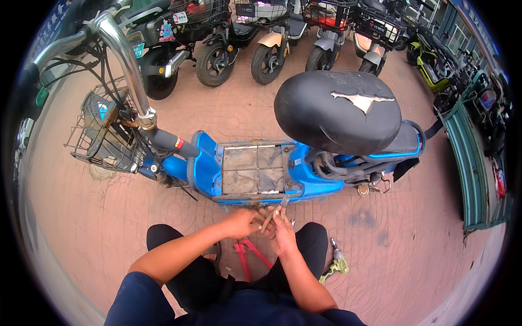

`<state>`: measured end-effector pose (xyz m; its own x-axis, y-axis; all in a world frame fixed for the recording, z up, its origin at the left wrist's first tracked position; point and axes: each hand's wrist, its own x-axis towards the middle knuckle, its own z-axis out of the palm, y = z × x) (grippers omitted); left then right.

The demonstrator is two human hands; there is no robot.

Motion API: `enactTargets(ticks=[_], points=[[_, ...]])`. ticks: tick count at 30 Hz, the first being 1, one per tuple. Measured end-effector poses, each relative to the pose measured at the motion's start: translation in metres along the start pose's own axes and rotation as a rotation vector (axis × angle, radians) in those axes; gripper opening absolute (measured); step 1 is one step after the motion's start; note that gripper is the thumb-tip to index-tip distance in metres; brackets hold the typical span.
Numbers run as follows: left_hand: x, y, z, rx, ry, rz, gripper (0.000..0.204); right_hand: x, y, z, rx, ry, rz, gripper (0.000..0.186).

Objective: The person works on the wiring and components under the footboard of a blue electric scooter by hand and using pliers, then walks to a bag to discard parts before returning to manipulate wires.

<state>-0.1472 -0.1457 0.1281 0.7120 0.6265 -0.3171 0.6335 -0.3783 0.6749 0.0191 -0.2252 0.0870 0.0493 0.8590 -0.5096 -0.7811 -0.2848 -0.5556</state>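
Head view, right fingers (278,215) pinched on a small pale-ended piece (284,201), left fingers (254,218) curled alongside, hold unclear

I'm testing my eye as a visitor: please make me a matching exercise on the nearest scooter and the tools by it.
1. Nearest scooter
2. Its larger seat
3. Cordless power tool
4. Two-handled tool

A. Red handles
B. Blue body panels
C. Yellow-green, lying on the paving
D. Black, torn on top

Pairs: 1-B, 2-D, 3-C, 4-A

The fingers (254,218) partly hide a slim piece (284,201) too small to identify clearly.
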Motion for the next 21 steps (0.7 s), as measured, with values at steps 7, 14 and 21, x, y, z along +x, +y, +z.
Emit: enactTargets(ticks=[7, 14, 21], points=[[0.052, -0.018, -0.033, 0.434, 0.038, -0.118, 0.035, 0.034, -0.037, -0.052, -0.402, 0.054, -0.020, 0.025], [0.114, -0.074, 0.007, 0.633, 0.159, 0.049, 0.028, 0.078, -0.022, -0.055, -0.519, 0.105, -0.060, 0.023], [0.150, -0.105, 0.012, 0.615, 0.188, 0.061, 0.019, 0.083, 0.002, -0.060, -0.530, 0.195, -0.048, 0.025]])
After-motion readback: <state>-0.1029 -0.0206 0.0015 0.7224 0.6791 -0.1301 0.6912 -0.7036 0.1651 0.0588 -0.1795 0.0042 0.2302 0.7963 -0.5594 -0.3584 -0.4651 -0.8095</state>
